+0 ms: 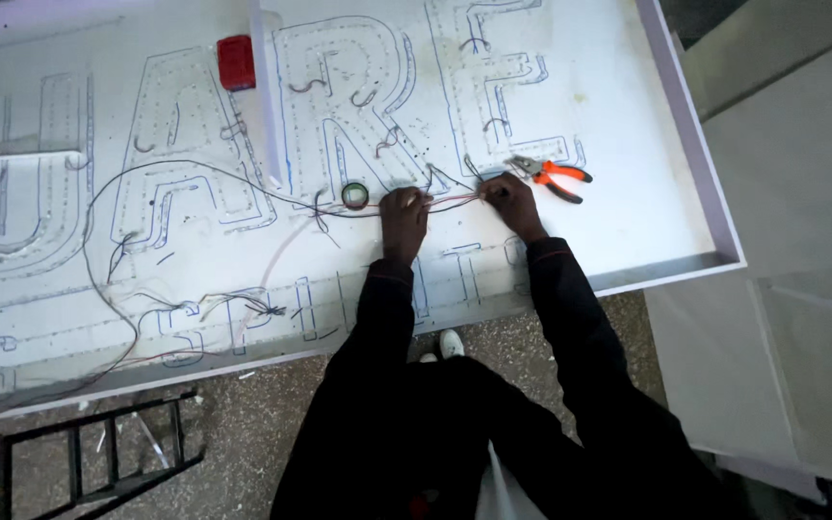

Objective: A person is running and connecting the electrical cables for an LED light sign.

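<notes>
left hand (403, 209) pinched shut on thin wires (450, 201), pulling them taut | right hand (508, 199) closed on the same wires' other end | orange-handled pliers (553, 175) just beyond right hand, within reach | tape roll (354, 195) beside left hand | white sign panel (628, 193) beneath

The large flat white sign panel (618, 144) fills the upper frame, patterned with blue-outlined letter shapes and rows of small dots. Thin black and red wires (455, 200) cross it at centre. Orange-handled pliers with grey metal jaws (553, 175) lie at upper right. A red rectangular block (236, 62) sits at upper left. The small round tape roll (355, 195) looks dark with a greenish inside. Sleeves are black; the floor is speckled grey-brown.
</notes>
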